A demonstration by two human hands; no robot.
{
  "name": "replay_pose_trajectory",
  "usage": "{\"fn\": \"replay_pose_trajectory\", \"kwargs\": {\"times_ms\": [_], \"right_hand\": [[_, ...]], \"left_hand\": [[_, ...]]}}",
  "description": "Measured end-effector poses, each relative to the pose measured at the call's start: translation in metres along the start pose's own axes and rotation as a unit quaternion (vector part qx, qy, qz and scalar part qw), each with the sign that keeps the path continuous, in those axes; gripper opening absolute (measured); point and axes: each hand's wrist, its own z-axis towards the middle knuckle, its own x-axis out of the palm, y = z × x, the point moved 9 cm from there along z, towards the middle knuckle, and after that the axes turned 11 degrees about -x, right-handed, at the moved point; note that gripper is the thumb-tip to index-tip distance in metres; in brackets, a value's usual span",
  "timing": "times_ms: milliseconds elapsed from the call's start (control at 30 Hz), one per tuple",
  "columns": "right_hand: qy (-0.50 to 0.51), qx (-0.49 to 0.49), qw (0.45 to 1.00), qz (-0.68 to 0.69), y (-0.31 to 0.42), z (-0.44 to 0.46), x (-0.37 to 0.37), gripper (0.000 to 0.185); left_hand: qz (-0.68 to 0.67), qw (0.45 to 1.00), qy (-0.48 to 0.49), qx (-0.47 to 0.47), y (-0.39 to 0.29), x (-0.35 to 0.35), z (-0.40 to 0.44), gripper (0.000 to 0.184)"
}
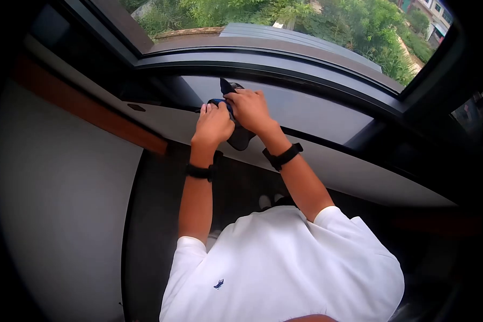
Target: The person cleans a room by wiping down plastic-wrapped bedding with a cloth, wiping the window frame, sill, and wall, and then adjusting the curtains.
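Note:
My left hand (213, 124) and my right hand (250, 110) are close together in front of the window sill, fingers curled round a dark cloth-like item (241, 139). One pointed dark end sticks up above my right hand, and a darker flap hangs down between the wrists. A bit of blue shows between the two hands. What exactly the item is cannot be made out, as my fingers cover much of it. Each wrist wears a black strap.
A dark window frame (263, 63) runs across the top, with greenery and a building outside. To the left stands a pale panel (64, 198) beside a brown wooden strip (102, 115). Below lies the dark floor (155, 214), with light shoes (264, 202) on it.

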Motion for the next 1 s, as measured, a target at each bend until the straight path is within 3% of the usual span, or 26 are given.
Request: {"fn": "replay_pose_trajectory", "kwargs": {"times_ms": [167,333,433,600,667,767,800,1000], "right_hand": [[-0.062,0.045,0.997,-0.027,-0.030,-0.042,-0.049,0.024],[-0.075,0.120,0.984,-0.106,-0.068,-0.117,-0.133,0.028],[-0.078,0.197,0.964,-0.164,-0.095,-0.171,-0.190,0.030],[-0.119,0.297,0.919,-0.231,-0.143,-0.268,-0.271,0.029],[-0.165,0.387,0.878,-0.229,-0.154,-0.298,-0.297,0.032],[-0.178,0.417,0.857,-0.243,-0.149,-0.317,-0.311,0.035],[-0.173,0.422,0.857,-0.238,-0.150,-0.324,-0.308,0.037],[-0.255,0.411,0.860,-0.164,-0.120,-0.320,-0.268,0.050]], "left_hand": [[0.008,0.997,-0.051,0.048,-0.071,0.009,0.009,0.048],[0.021,0.976,-0.087,0.200,-0.190,0.032,-0.014,0.044],[-0.122,0.953,-0.051,0.272,-0.266,0.058,-0.029,0.047],[-0.189,0.912,-0.115,0.346,-0.383,0.077,-0.071,0.043],[-0.307,0.872,-0.126,0.360,-0.402,0.074,-0.083,0.035],[-0.337,0.841,-0.152,0.396,-0.417,0.080,-0.100,0.027],[-0.316,0.839,-0.214,0.387,-0.415,0.082,-0.110,0.022],[-0.278,0.812,-0.168,0.484,-0.359,0.089,-0.110,0.012]]}}
